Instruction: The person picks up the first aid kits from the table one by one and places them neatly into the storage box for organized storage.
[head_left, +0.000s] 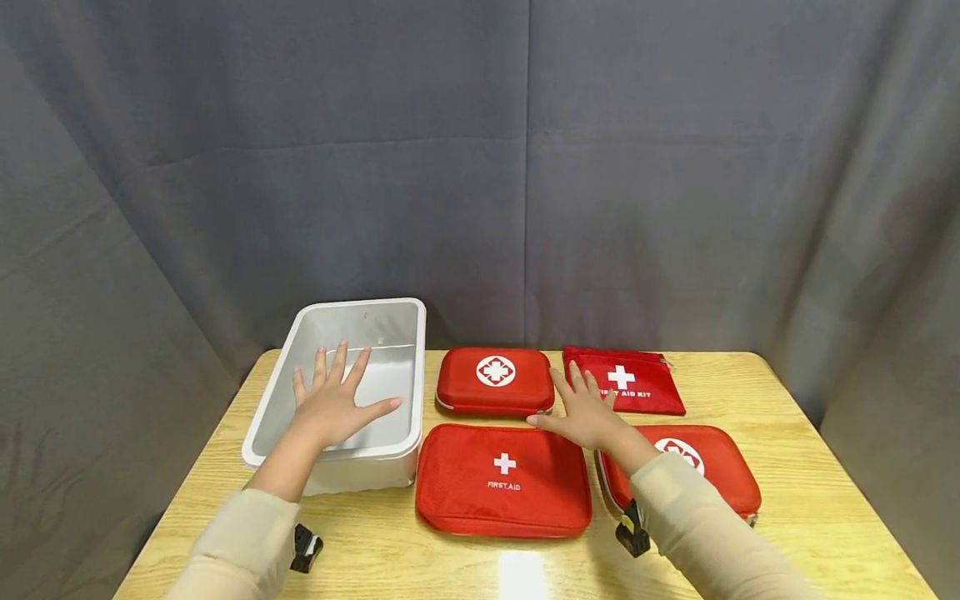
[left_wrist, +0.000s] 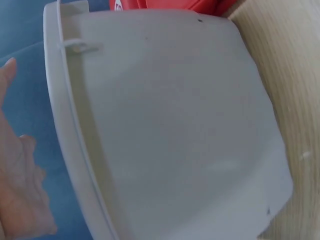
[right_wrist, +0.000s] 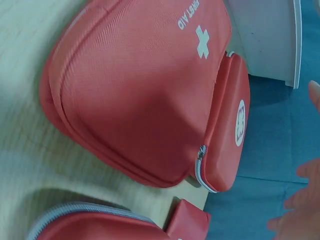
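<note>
Head view: both your forearms reached forward, backs of the hands showing. Your left hand hung over the white bin, fingers splayed. Your right hand, also spread wide, hovered between the FIRST AID case and FIRST AID KIT pouch.

Left wrist: your hand showed partly, past the bin's rim.

Right wrist: fingers, cropped; FIRST AID case flat on the wooden table.
</note>
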